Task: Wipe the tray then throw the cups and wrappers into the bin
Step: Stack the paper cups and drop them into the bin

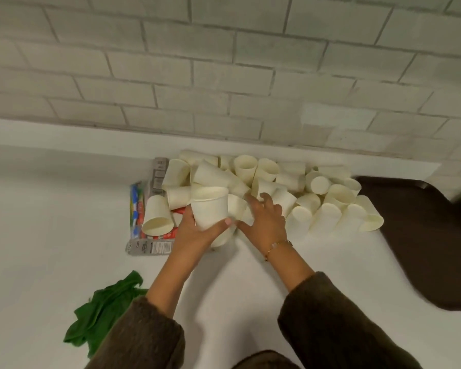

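A heap of several cream paper cups [322,209] lies on the white table [51,209] against the brick wall. My left hand [194,233] grips an upright stack of paper cups [210,206] at the heap's front. My right hand [264,219] rests beside it, fingers spread over cups lying in the pile; whether it grips one is unclear. Flattened printed wrappers [148,246] lie under the left cups. A dark brown tray [415,241] sits at the right. No bin is in view.
A crumpled green cloth [104,310] lies on the table near my left sleeve. The grey brick wall [224,75] runs directly behind the cups. The tray overhangs toward the table's right edge.
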Demonstrator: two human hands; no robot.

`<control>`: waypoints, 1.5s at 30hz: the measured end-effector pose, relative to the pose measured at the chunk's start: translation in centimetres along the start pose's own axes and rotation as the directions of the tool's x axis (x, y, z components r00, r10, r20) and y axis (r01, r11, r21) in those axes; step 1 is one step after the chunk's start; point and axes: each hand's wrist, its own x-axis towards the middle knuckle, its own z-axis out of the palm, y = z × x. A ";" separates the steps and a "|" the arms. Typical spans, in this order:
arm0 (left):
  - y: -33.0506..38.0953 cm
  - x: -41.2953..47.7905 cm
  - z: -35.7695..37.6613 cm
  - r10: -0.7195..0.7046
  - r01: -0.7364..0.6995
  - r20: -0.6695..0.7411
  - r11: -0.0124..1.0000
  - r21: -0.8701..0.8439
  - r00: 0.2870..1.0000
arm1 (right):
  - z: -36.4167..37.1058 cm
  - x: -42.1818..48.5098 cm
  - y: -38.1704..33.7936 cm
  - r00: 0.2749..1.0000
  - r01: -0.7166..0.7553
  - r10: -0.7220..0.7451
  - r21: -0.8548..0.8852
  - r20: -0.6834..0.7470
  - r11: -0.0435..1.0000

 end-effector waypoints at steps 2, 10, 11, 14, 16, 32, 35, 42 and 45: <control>-0.1 0.0 -0.4 0.019 -0.019 -0.028 1.000 -0.005 0.999 | 0.6 0.6 0.3 0.997 -0.007 0.014 -0.093 0.075 0.996; 0.6 1.2 -2.3 0.212 -0.223 -0.186 0.974 -0.041 0.959 | -1.5 -1.9 1.2 0.961 0.165 -0.061 0.381 -0.271 0.910; 0.9 1.4 -2.1 0.252 -0.265 -0.216 0.964 -0.032 0.943 | -2.1 -2.4 1.3 0.957 0.178 -0.029 0.508 -0.288 0.843; 1.8 2.0 -1.1 0.349 -0.378 -0.277 0.924 -0.057 0.895 | -2.7 -3.3 1.1 0.973 0.032 0.194 0.908 -0.124 0.418; 2.1 2.3 -0.3 0.372 -0.412 -0.287 0.906 -0.093 0.883 | -2.2 -4.0 0.5 0.957 -0.167 0.245 0.986 0.158 0.019; -0.1 1.4 2.3 0.419 -0.422 -0.085 0.906 -0.027 0.904 | 0.0 -6.2 -2.5 0.901 -0.434 -0.010 0.898 0.435 -0.077; -0.1 2.0 1.7 0.383 -0.389 -0.110 0.921 -0.029 0.917 | 0.1 -5.5 -0.7 0.973 -0.200 0.210 0.826 0.101 0.528; -0.4 2.0 0.9 0.287 -0.291 -0.141 0.957 -0.009 0.947 | -0.6 -4.3 4.9 0.956 -0.293 0.292 0.095 0.033 0.951; -0.3 1.7 1.2 0.240 -0.241 -0.112 0.971 0.011 0.964 | -0.7 -4.7 5.8 0.900 -0.403 0.386 0.053 0.203 0.914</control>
